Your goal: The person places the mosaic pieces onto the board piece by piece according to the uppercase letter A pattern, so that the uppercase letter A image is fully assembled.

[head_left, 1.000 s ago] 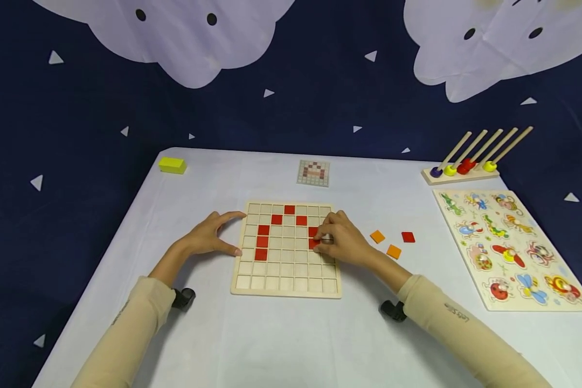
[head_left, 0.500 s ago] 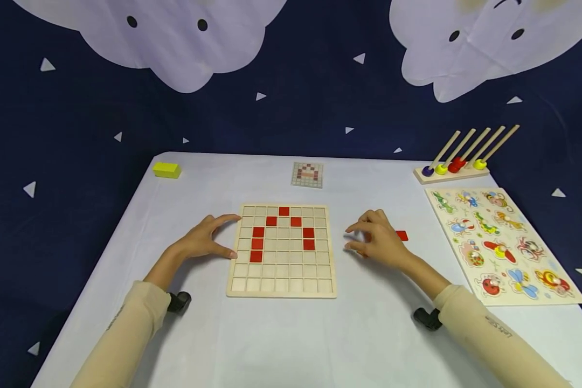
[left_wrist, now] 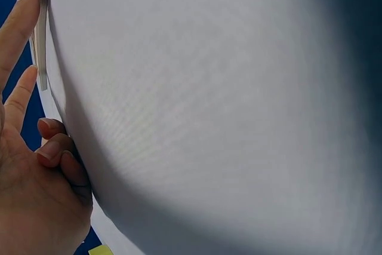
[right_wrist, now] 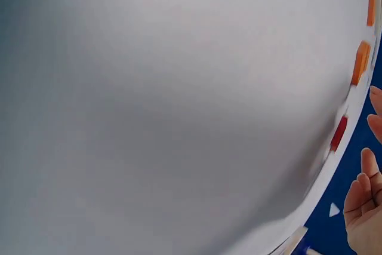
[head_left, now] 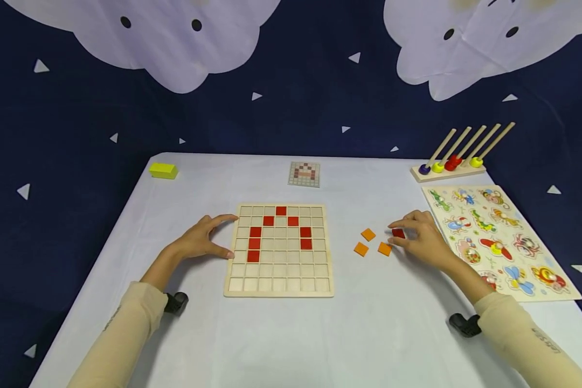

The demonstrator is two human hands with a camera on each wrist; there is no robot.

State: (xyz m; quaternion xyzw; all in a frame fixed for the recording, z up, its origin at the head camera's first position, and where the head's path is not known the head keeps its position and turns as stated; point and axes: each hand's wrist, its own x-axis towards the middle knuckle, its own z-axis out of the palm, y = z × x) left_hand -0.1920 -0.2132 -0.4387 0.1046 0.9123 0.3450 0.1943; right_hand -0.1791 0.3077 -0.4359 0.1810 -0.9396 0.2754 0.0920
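A square wooden grid board [head_left: 278,269] lies on the table, several red tiles [head_left: 254,244] set in its cells in an arch-like shape. My left hand [head_left: 196,238] touches the board's left edge with thumb and index finger spread apart; the left wrist view shows its other fingers curled in to the palm. To the right, my right hand [head_left: 424,240] is over a loose red tile [head_left: 398,233], thumb and index finger parted on either side of it. In the right wrist view the fingertips appear above the red tile [right_wrist: 339,133], apart from it.
Three orange tiles [head_left: 368,234] lie between board and right hand. Behind the board is a small pattern card [head_left: 304,174]. At right are an insect puzzle board [head_left: 485,231] and a peg stand with beads [head_left: 448,171]. A yellow block [head_left: 163,171] sits at the back left.
My right hand has left the board's right side and moved right, past the orange tiles, to the loose red tile. My left hand stays at the board's left edge.
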